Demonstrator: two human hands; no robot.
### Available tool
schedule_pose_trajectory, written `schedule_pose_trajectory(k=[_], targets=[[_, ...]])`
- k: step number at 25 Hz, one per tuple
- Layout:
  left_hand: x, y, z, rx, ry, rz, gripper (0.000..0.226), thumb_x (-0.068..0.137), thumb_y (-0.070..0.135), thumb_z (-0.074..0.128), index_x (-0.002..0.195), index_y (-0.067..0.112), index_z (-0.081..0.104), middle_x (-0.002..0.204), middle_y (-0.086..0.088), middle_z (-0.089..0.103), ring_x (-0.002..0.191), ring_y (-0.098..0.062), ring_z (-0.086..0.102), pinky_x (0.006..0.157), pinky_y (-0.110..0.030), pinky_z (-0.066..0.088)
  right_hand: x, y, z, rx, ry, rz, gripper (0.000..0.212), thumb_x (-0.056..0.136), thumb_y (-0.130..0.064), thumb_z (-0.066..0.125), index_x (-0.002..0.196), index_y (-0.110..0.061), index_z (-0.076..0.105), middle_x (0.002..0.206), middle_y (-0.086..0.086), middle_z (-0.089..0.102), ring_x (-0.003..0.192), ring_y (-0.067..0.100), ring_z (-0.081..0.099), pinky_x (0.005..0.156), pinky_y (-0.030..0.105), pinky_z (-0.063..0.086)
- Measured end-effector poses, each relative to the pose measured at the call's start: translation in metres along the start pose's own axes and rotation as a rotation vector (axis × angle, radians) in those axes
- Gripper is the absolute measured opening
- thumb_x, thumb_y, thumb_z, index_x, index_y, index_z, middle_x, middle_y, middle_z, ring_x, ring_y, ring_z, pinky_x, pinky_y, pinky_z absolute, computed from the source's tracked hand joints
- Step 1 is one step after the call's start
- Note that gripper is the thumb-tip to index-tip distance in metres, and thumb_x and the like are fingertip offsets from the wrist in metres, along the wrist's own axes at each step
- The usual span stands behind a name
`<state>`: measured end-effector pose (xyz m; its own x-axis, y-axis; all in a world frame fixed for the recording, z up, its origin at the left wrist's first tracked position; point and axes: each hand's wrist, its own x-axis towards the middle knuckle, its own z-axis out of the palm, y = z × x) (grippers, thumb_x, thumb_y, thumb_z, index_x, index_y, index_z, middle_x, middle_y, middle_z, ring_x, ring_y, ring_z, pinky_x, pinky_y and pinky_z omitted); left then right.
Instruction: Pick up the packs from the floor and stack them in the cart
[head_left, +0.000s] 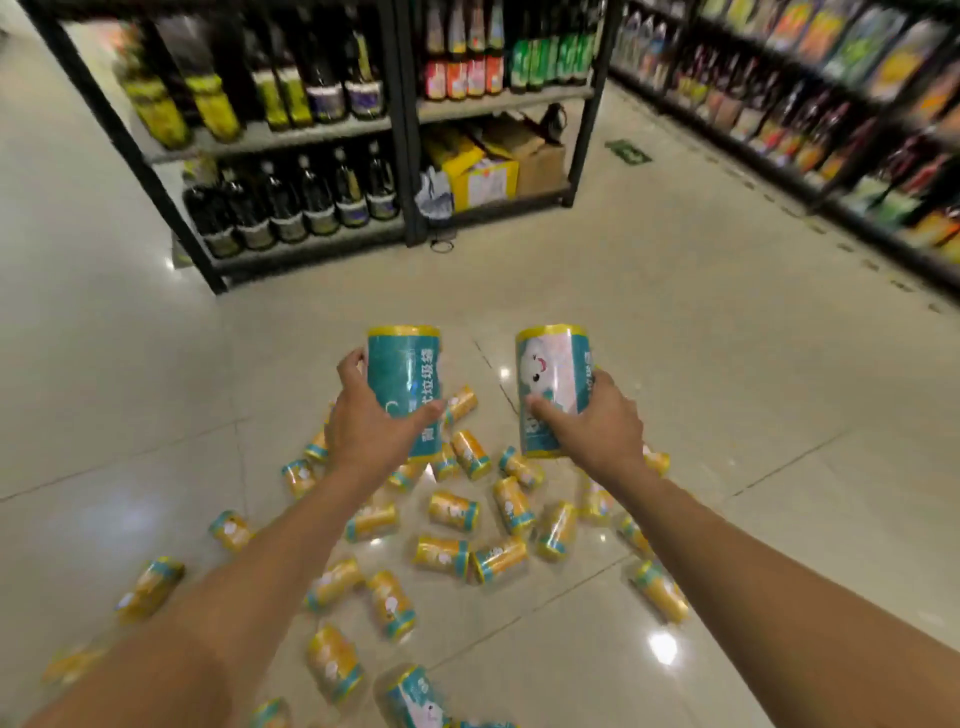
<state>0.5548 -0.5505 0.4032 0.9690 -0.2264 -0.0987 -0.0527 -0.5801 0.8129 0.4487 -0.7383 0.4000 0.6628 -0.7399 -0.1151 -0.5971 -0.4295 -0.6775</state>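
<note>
Holding one pack each, left hand (371, 426) wrapped round the left pack (405, 387), right hand (592, 423) round the right pack (553, 387); they look light, slick-wrapped, so grab mid-body. The rest litter the floor (675, 322).

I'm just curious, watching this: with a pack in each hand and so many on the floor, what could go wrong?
1. The left hand grips the left pack and the right hand grips the right pack, both low down; either glossy pack could slip and drop.
2. Loose packs litter the shiny floor underfoot; stepping on one might roll it and cause a stumble.
</note>
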Motion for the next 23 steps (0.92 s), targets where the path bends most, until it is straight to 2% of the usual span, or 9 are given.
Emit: schedule_pose_trajectory(k=[2,6,8,10,13,16,19,23], targets=[[-0.002,0.052,-0.052,-0.029,0.079,0.048,0.088,0.071,0.038,0.08,0.138,0.021,0.025,0.124,-0.006,0.058,0.097,-0.023,0.056,0.078,-0.028,0.035,0.002,-0.059,-0.041,0.031,0.041,-0.084,0.067,0.072,-0.058,0.069,0.12,-0.013,0.05,0.113,0.01,0.062,0.107,0.034,0.055,0.082,0.036,0.04],[-0.011,0.139,-0.165,-0.077,0.269,0.149,0.09,0.072,0.037,0.08,0.14,0.021,0.024,0.132,-0.005,0.054,0.11,-0.025,0.057,0.085,-0.033,0.043,-0.005,-0.173,-0.117,0.135,0.09,-0.275,0.068,0.071,-0.057,0.07,0.121,-0.015,0.051,0.113,0.009,0.062,0.105,0.032,0.057,0.087,0.038,0.044],[-0.017,0.171,-0.213,-0.063,0.357,0.194,0.089,0.073,0.036,0.079,0.141,0.021,0.023,0.133,-0.004,0.054,0.11,-0.024,0.057,0.084,-0.033,0.045,-0.007,-0.218,-0.139,0.225,0.101,-0.384,0.066,0.071,-0.055,0.072,0.121,-0.018,0.052,0.11,0.005,0.064,0.102,0.029,0.059,0.086,0.038,0.048],[-0.03,0.192,-0.253,-0.044,0.453,0.218,0.089,0.073,0.04,0.079,0.139,0.022,0.022,0.131,-0.005,0.055,0.109,-0.025,0.059,0.089,-0.037,0.049,-0.01,-0.256,-0.149,0.284,0.073,-0.476,0.062,0.071,-0.054,0.073,0.118,-0.019,0.053,0.106,0.003,0.063,0.099,0.026,0.06,0.084,0.04,0.05],[-0.059,0.209,-0.299,-0.044,0.618,0.208,0.089,0.072,0.042,0.078,0.138,0.021,0.023,0.132,-0.006,0.054,0.11,-0.026,0.059,0.093,-0.043,0.049,-0.022,-0.307,-0.151,0.365,-0.033,-0.603,0.064,0.07,-0.058,0.071,0.119,-0.022,0.051,0.106,0.001,0.061,0.099,0.024,0.059,0.084,0.044,0.052],[-0.099,0.203,-0.322,-0.049,0.76,0.128,0.089,0.073,0.04,0.078,0.139,0.02,0.022,0.135,-0.006,0.052,0.113,-0.025,0.058,0.092,-0.04,0.049,-0.046,-0.339,-0.137,0.402,-0.178,-0.703,0.07,0.072,-0.059,0.07,0.126,-0.02,0.047,0.11,0.0,0.058,0.098,0.019,0.059,0.082,0.039,0.054],[-0.152,0.18,-0.327,-0.057,0.877,0.002,0.091,0.072,0.038,0.08,0.139,0.018,0.022,0.136,-0.004,0.051,0.115,-0.024,0.057,0.09,-0.036,0.046,-0.08,-0.352,-0.108,0.409,-0.329,-0.78,0.077,0.07,-0.063,0.07,0.129,-0.019,0.046,0.118,0.005,0.059,0.103,0.025,0.059,0.085,0.045,0.054],[-0.253,0.133,-0.334,-0.031,1.107,-0.202,0.089,0.07,0.042,0.081,0.136,0.02,0.025,0.131,-0.003,0.056,0.111,-0.025,0.06,0.092,-0.037,0.048,-0.157,-0.36,-0.073,0.422,-0.607,-0.92,0.065,0.076,-0.049,0.073,0.124,-0.011,0.053,0.114,0.012,0.063,0.095,0.028,0.059,0.079,0.037,0.049]])
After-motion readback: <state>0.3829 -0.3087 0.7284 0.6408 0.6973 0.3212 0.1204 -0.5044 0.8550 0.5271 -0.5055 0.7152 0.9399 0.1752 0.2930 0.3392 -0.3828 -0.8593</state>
